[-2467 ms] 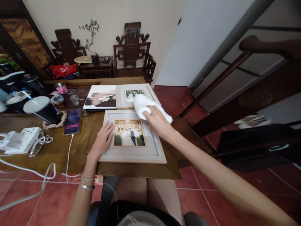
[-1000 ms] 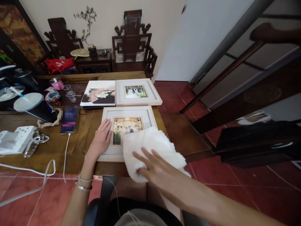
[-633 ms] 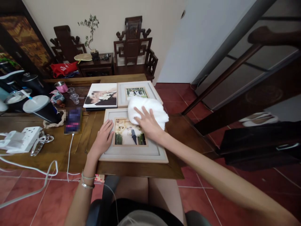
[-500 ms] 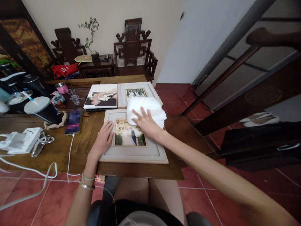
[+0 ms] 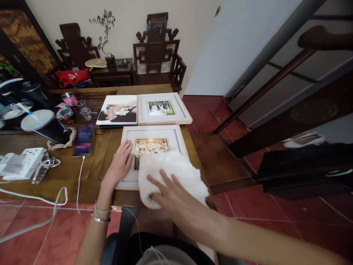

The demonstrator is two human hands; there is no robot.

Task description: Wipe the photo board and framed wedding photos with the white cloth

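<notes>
A pale framed photo (image 5: 154,134) lies flat at the near edge of the wooden table (image 5: 107,145). My left hand (image 5: 120,162) rests flat on the frame's left border, fingers stretched out. My right hand (image 5: 169,193) presses a fluffy white cloth (image 5: 176,173) onto the frame's near half, fingers spread over it. The cloth hides the lower part of the picture. A second framed photo (image 5: 162,108) and a frameless print (image 5: 117,109) lie side by side behind it.
A phone (image 5: 83,140) on a white cable, a white power strip (image 5: 19,162), a black cup with white lid (image 5: 41,123) and small cups sit on the table's left. Carved dark chairs (image 5: 156,48) stand at the wall. A stair rail (image 5: 261,88) rises right.
My right hand has swept the cloth from the frame's far right corner down to its near edge. My left hand has stayed on the left border.
</notes>
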